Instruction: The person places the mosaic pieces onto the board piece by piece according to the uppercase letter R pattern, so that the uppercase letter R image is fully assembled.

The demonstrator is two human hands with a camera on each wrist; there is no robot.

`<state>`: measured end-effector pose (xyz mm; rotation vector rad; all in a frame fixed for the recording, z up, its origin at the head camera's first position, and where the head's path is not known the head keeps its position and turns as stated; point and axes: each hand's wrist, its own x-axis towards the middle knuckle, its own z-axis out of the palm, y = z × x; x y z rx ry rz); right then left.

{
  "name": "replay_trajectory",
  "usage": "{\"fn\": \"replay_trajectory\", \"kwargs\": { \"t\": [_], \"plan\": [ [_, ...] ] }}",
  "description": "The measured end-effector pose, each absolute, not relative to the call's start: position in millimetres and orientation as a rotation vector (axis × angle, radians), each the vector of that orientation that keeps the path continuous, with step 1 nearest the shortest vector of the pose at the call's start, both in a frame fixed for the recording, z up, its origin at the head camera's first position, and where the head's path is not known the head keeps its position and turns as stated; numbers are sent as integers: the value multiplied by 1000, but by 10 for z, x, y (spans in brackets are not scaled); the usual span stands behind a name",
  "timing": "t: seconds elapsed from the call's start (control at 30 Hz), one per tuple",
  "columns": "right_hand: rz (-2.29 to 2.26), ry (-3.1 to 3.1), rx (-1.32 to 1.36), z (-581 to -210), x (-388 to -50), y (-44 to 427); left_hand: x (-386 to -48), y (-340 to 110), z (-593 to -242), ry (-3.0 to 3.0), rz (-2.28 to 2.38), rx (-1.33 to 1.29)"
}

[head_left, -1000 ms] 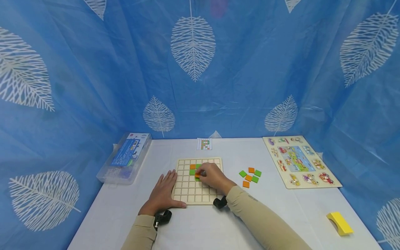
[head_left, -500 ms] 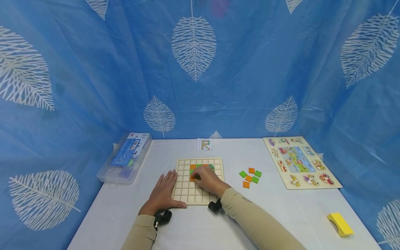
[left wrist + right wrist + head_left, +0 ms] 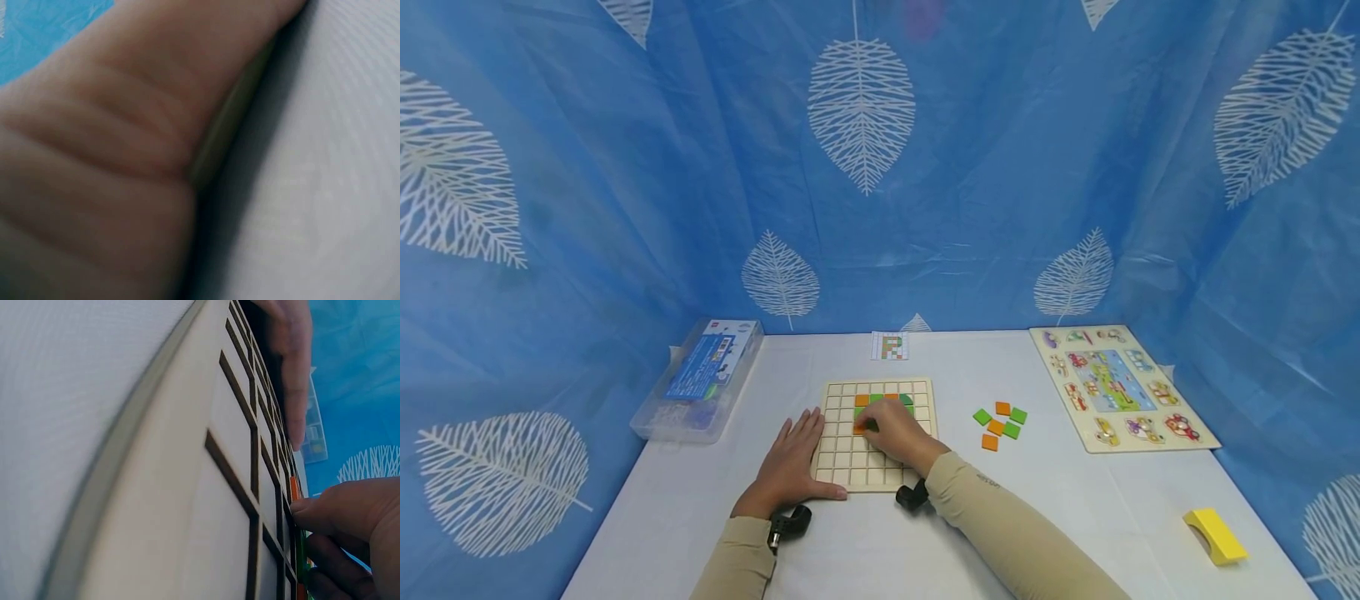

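Now orange tile (image 3: 858, 431) lies further left.

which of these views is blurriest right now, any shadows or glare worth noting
Left wrist: blurriest, the left hand soft at close range, a dark shadow beside it on the white tablecloth; right wrist: near edge of the board soft, rather dim; head: fairly sharp, evenly lit, faint sheen on the blue curtain, pattern card too small for fine detail.
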<state>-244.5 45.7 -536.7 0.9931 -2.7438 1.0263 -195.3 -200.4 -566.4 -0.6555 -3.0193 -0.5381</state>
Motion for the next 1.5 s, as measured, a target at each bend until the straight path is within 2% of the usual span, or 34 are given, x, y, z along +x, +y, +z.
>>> {"fn": "replay_trajectory", "kwargs": {
  "t": [0.8,1.1,1.5],
  "plan": [
    [1134,-2752,866,-5393,-2425,627,-1956,-2005,-5667,-3013,-536,-657],
    [1193,-2696,812,-5353,-2430,874,-1963,-1989,-5662,-3015,-559,-631],
    [1169,-2731,545,-5336,-2482,1335,-1955,-1991,-5683,-3003,-559,-633]
  ]
}}
